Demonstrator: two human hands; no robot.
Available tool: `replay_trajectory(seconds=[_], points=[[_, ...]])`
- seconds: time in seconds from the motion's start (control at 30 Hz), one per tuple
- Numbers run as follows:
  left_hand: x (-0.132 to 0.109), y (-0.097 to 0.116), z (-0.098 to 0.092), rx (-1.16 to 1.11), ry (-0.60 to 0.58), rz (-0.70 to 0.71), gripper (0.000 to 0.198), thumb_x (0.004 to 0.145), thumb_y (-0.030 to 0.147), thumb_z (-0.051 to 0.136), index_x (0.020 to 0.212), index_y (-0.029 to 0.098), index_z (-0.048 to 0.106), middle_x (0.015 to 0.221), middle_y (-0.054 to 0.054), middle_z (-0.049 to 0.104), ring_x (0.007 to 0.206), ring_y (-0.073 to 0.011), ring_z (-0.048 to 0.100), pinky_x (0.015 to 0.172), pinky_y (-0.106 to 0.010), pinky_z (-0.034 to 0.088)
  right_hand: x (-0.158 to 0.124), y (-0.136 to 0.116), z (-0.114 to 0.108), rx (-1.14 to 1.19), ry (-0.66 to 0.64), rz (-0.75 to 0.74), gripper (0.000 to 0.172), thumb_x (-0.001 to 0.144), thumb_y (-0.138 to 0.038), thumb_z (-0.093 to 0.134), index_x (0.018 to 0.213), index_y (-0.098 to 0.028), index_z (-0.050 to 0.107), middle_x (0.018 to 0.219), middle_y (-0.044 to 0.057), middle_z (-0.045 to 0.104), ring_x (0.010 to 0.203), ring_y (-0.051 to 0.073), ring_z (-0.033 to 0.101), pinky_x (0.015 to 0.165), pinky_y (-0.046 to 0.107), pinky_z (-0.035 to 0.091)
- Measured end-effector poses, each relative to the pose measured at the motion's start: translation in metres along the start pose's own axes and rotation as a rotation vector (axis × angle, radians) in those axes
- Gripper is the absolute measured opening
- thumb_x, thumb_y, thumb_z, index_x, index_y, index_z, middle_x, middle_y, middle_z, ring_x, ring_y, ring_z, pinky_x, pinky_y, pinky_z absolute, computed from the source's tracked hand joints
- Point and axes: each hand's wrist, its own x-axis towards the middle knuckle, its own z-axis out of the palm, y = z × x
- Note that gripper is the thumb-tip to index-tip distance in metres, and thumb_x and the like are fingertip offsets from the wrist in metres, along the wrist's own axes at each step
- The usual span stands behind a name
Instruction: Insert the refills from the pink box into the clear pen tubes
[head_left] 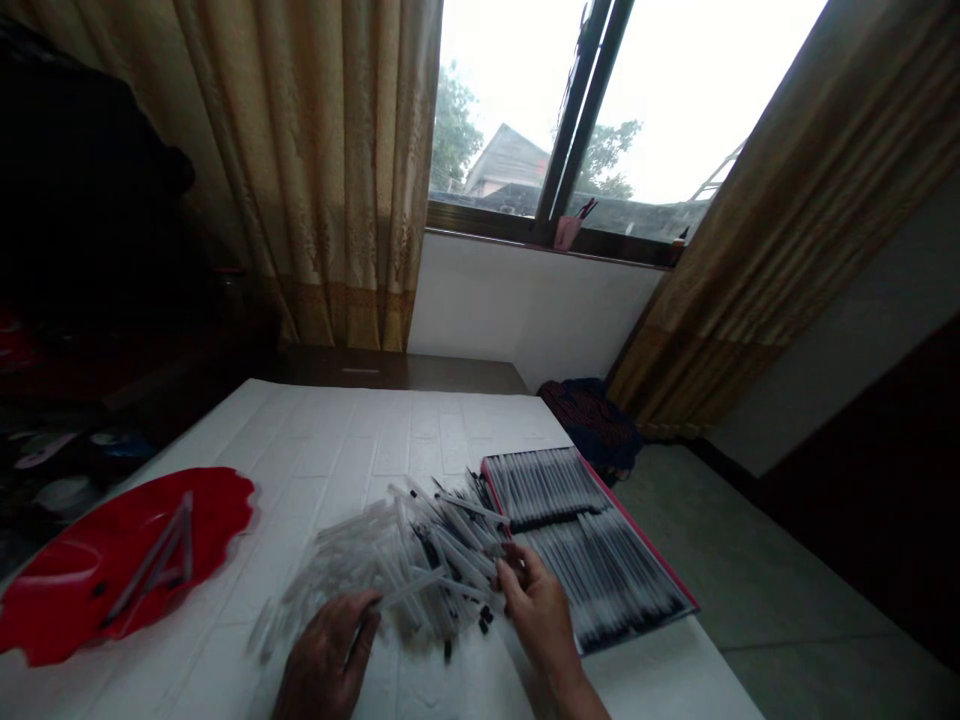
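My left hand is closed, with a translucent pen barrel pinched between thumb and forefinger and pointing to the right. My right hand is also closed in a pinch beside the pile; what its fingertips hold is too small and dim to make out. Between and beyond both hands lies a loose heap of clear pen barrels, mixed with dark thin parts. Several small black caps lie near my right hand. Just to the right, a flat pink-edged box holds two rows of pens lined up side by side.
A red scalloped tray with a few clear barrels stands at the left of the white table. Dark patterned cloth lies past the far right corner. A pink cup stands on the windowsill, between curtains.
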Motion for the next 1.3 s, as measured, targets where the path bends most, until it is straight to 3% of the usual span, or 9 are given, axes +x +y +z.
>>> replay_trajectory(seconds=[0.13, 0.27, 0.4, 0.6, 0.73, 0.87, 0.93, 1.07, 1.3], points=[[0.004, 0.006, -0.001, -0.024, -0.026, 0.052, 0.026, 0.099, 0.036, 0.037, 0.104, 0.022, 0.059, 0.086, -0.001, 0.073, 0.079, -0.0132, 0.071, 0.075, -0.021, 0.055, -0.018, -0.009, 0.010, 0.110, -0.173, 0.022, 0.036, 0.079, -0.052, 0.060, 0.074, -0.017, 0.067, 0.048, -0.002, 0.058, 0.042, 0.011, 0.049, 0.041, 0.022, 0.033], [0.008, 0.012, -0.002, -0.071, -0.073, 0.092, 0.024, 0.099, 0.033, 0.038, 0.102, 0.024, 0.059, 0.081, 0.000, 0.072, 0.074, -0.0120, 0.070, 0.072, -0.021, 0.054, -0.036, -0.009, 0.046, 0.431, -0.340, 0.273, 0.063, 0.058, -0.071, 0.070, 0.088, -0.015, 0.065, 0.045, -0.005, 0.058, 0.030, 0.005, 0.037, 0.033, 0.018, 0.022], [0.009, 0.012, -0.005, -0.072, -0.087, 0.108, 0.025, 0.099, 0.035, 0.038, 0.103, 0.024, 0.059, 0.080, 0.001, 0.072, 0.071, -0.0114, 0.070, 0.069, -0.020, 0.053, -0.041, -0.011, 0.071, 0.629, -0.253, 0.417, 0.070, 0.039, -0.080, 0.071, 0.069, -0.017, 0.059, 0.038, -0.009, 0.049, 0.027, 0.004, 0.034, 0.031, 0.016, 0.018], [0.011, 0.012, -0.012, -0.136, -0.285, 0.037, 0.032, 0.097, 0.041, 0.038, 0.078, 0.025, 0.058, 0.065, 0.003, 0.067, 0.056, -0.0110, 0.064, 0.053, -0.019, 0.047, -0.042, -0.017, 0.066, 0.629, -0.241, 0.378, 0.063, 0.044, -0.073, 0.076, 0.065, -0.016, 0.059, 0.039, -0.009, 0.048, 0.031, 0.003, 0.034, 0.032, 0.015, 0.021], [-0.003, 0.003, -0.018, -0.470, -0.639, -0.255, 0.049, 0.095, 0.056, 0.030, 0.067, 0.022, 0.052, 0.057, 0.003, 0.058, 0.050, -0.0090, 0.055, 0.050, -0.018, 0.041, -0.035, -0.020, 0.034, 0.706, -0.235, 0.295, 0.051, 0.057, -0.063, 0.078, 0.068, -0.016, 0.062, 0.041, -0.010, 0.045, 0.034, 0.003, 0.033, 0.035, 0.015, 0.022], [-0.013, -0.024, -0.028, -0.770, -0.924, -0.795, 0.072, 0.074, 0.087, 0.008, 0.054, 0.024, 0.037, 0.038, 0.009, 0.029, 0.031, -0.0067, 0.025, 0.032, -0.020, 0.023, -0.008, -0.031, -0.018, 0.765, 0.188, 0.163, 0.044, 0.054, -0.057, 0.082, 0.071, -0.020, 0.063, 0.047, -0.011, 0.047, 0.040, 0.004, 0.039, 0.037, 0.013, 0.029], [-0.002, -0.031, -0.032, -0.742, -0.868, -0.841, 0.072, 0.069, 0.091, 0.017, 0.054, 0.024, 0.038, 0.038, 0.010, 0.028, 0.033, -0.0068, 0.026, 0.033, -0.020, 0.025, 0.001, -0.035, -0.028, 0.668, 0.151, 0.094, 0.039, 0.062, -0.054, 0.078, 0.076, -0.021, 0.064, 0.050, -0.008, 0.052, 0.042, 0.006, 0.044, 0.038, 0.014, 0.032], [0.036, -0.025, -0.028, -0.395, -0.566, -0.594, 0.051, 0.083, 0.070, 0.040, 0.081, 0.025, 0.064, 0.075, 0.003, 0.069, 0.071, -0.0151, 0.065, 0.066, -0.025, 0.050, -0.001, -0.028, -0.004, 0.311, -0.080, -0.081, 0.026, 0.075, -0.043, 0.067, 0.085, -0.019, 0.065, 0.060, 0.000, 0.066, 0.050, 0.014, 0.058, 0.046, 0.022, 0.044], [0.033, -0.032, 0.000, 0.032, -0.354, -0.184, 0.045, 0.094, 0.056, 0.034, 0.098, 0.028, 0.068, 0.094, -0.001, 0.073, 0.088, -0.0182, 0.070, 0.079, -0.031, 0.054, -0.004, 0.007, 0.017, -0.340, 0.007, -0.420, 0.012, 0.085, -0.026, 0.051, 0.085, -0.021, 0.062, 0.075, 0.005, 0.072, 0.070, 0.021, 0.070, 0.063, 0.027, 0.049]])
